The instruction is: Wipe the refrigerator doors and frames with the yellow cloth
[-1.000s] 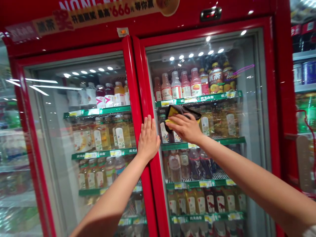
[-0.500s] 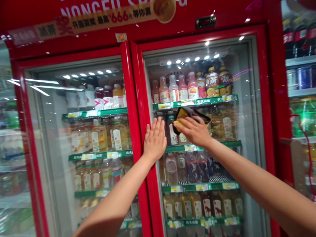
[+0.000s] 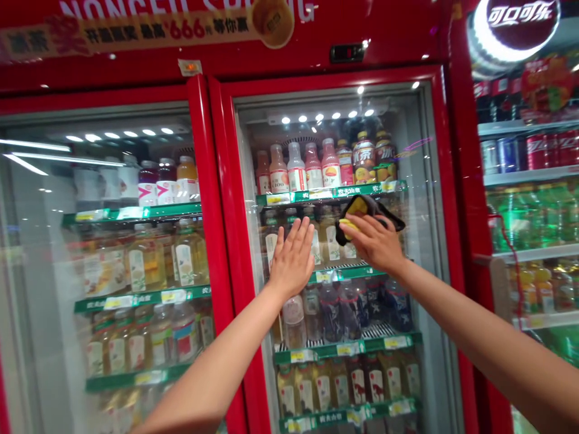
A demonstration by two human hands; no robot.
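Note:
My left hand (image 3: 292,262) lies flat on the right glass door (image 3: 420,241) of a red drinks cooler, its fingers stretched upward and nothing held. To its right, my right hand (image 3: 380,244) presses a black and yellow cloth (image 3: 357,206) against the same pane. Part of the cloth is covered by the fingers. Behind the glass, several pink and red bottles (image 3: 312,169) stand on the upper shelf, above and between the two hands. Dark bottles (image 3: 332,310) sit one shelf lower than the hands.
The left glass door (image 3: 201,199) has a red frame and more bottles behind it. A small display (image 3: 347,53) sits in the red header. On the right is another cooler with cans (image 3: 509,154) and green bottles (image 3: 515,220); a red cable (image 3: 511,253) hangs there.
The view has swung right, showing more of the neighbouring cooler. My left hand has shifted right across the pane from beside the frame. The right hand and cloth have also slid right.

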